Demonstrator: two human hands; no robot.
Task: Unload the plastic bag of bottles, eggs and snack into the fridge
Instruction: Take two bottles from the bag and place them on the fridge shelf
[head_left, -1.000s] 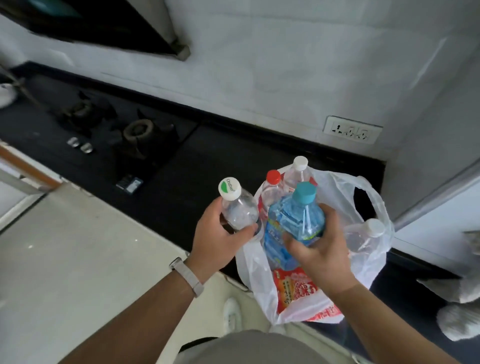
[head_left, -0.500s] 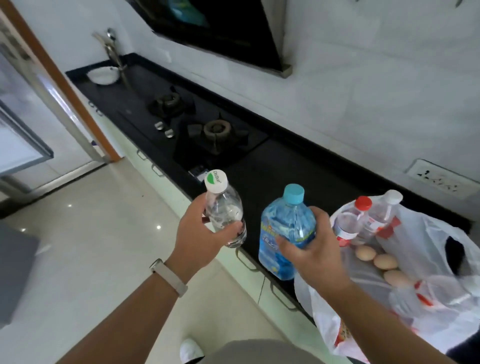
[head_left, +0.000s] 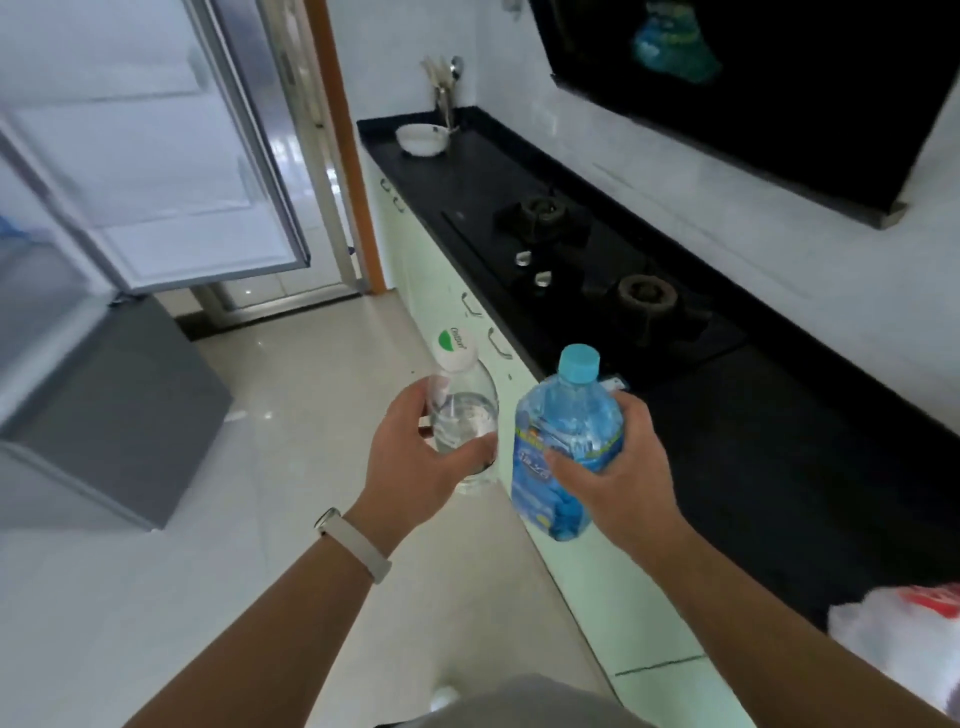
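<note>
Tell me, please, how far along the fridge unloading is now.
Done: the fridge door is open and two bottles are out of the plastic bag. In hand: the left hand grips the clear bottle, the right hand the blue bottle. Left: shelving both, then emptying the bag, where red packaging shows.

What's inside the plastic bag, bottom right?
Only a red item shows at the top of the plastic bag. Everything else is hidden by crumpled white plastic and the frame edge; eggs or bottles cannot be confirmed.
</note>
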